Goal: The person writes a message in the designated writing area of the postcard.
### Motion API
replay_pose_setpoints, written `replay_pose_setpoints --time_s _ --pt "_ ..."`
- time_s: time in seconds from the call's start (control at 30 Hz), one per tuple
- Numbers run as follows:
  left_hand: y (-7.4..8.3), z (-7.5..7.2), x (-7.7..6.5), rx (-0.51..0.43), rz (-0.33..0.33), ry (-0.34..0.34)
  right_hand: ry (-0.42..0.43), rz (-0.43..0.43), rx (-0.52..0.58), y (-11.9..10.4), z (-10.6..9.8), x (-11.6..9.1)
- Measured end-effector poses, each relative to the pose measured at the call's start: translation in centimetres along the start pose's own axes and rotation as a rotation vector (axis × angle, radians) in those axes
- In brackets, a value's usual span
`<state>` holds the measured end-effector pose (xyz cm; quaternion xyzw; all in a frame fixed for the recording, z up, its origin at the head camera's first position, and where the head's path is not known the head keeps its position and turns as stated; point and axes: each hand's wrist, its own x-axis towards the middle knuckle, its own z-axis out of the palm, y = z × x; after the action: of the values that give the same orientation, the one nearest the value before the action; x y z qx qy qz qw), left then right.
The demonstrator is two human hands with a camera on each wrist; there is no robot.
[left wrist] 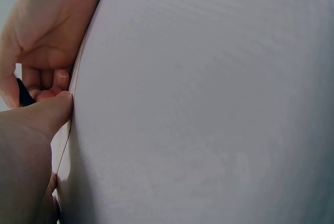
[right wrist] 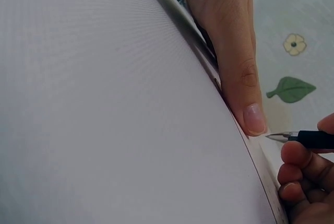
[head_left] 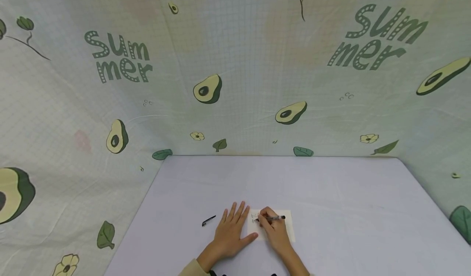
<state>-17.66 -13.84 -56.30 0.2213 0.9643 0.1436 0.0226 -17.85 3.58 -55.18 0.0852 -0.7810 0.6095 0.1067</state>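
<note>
A small sheet of white paper (head_left: 288,227) lies on the table, with a few handwritten marks in its upper left. My right hand (head_left: 274,229) grips a black pen (head_left: 277,217) between thumb and fingers, its tip at the writing. In the right wrist view the pen (right wrist: 313,139) shows a pointed metal tip. Flat with fingers spread, my left hand (head_left: 231,233) rests at the paper's left side, its thumb over the lower left edge. The left wrist view shows that thumb (left wrist: 47,112) near the curled fingers of my right hand (left wrist: 49,36).
A black pen cap (head_left: 208,221) with a clip lies on the table left of my left hand. The white table (head_left: 331,194) extends to both sides and back to a hanging cloth (head_left: 243,116) printed with avocados, leaves and lettering.
</note>
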Motion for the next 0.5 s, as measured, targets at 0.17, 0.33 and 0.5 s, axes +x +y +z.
replay_pose_setpoints --time_s 0.17,0.33,0.5 --pt "0.0 -0.1 0.0 -0.006 -0.004 0.000 0.036 -0.014 -0.015 1.7 0.5 0.1" --pt "0.0 0.0 0.0 0.004 -0.015 -0.013 0.002 -0.065 0.009 3.2 0.6 0.1" --pt "-0.1 0.1 0.1 0.011 -0.021 -0.021 -0.015 -0.061 0.013 3.5 0.5 0.2"
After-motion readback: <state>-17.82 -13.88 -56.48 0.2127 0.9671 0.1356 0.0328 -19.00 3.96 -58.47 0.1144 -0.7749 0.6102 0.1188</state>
